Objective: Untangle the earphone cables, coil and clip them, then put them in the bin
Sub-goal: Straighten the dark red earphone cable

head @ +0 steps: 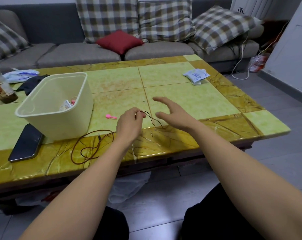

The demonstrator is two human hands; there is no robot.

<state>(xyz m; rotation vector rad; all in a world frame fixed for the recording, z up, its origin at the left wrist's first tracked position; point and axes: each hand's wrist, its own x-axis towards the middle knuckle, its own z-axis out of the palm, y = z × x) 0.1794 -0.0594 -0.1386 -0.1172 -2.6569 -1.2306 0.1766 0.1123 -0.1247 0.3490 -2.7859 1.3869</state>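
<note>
left grip (129, 122) pinches brown earphone cable (151, 118), frame centre | right grip (172, 115) fingers apart, holding nothing | pink clip (110, 116) on bench (190, 99) near bin (68, 122)

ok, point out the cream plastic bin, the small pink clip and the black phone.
cream plastic bin (63, 125), head view, front wall.
small pink clip (110, 116), head view, its middle.
black phone (26, 143), head view, screen centre.
</note>
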